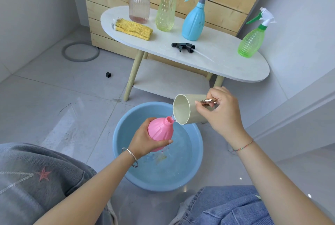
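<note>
You have five bottles before you. Four carry spray heads: one clear pinkish bottle, one yellow-green bottle, one blue bottle and one green bottle. The fifth, the pink bottle, has no head. You also have one loose black spray head, one cream cup, one blue basin, one folded yellow cloth and one white oval table. Count one grey ring and one small black cap as well. You wear two bracelets: one silver bangle and one coloured string bracelet. Two hands show: your left hand and your right hand.
</note>
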Motion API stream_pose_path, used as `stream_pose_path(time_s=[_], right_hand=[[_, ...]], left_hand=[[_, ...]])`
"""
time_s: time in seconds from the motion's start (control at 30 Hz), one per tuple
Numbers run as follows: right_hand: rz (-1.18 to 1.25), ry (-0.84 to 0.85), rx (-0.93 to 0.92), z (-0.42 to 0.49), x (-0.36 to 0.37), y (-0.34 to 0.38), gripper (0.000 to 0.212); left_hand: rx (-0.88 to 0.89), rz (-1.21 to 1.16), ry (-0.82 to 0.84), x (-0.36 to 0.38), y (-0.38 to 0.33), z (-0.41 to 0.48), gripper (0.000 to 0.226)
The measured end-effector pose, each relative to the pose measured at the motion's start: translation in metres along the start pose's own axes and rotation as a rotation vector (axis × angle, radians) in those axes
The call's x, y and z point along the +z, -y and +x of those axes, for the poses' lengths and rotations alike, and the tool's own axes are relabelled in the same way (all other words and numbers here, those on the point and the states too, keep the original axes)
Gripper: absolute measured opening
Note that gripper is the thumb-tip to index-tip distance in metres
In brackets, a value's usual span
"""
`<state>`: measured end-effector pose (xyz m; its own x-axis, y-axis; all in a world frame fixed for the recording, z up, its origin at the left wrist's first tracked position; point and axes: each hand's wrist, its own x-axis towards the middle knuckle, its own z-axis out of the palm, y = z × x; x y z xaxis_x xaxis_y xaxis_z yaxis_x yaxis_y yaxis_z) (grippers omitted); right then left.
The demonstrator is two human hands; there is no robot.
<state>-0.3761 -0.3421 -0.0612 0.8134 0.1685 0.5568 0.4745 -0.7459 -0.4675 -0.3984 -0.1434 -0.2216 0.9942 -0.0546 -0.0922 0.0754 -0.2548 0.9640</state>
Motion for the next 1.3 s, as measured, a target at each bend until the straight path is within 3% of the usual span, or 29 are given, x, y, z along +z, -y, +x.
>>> stream_pose_path(time_s=[1.13, 1.3], right_hand=[[-0.236, 0.026, -0.376, -0.003, 0.012, 0.019, 0.032], [-0.169, 0.008, -0.286, -0.004, 0.018, 0.015, 0.031]], left_hand=[[-0.015, 0.002, 0.009, 0.003, 0.004, -0.001, 0.086], [-0.011, 0.006, -0.01, 0.002, 0.004, 0.0, 0.08]])
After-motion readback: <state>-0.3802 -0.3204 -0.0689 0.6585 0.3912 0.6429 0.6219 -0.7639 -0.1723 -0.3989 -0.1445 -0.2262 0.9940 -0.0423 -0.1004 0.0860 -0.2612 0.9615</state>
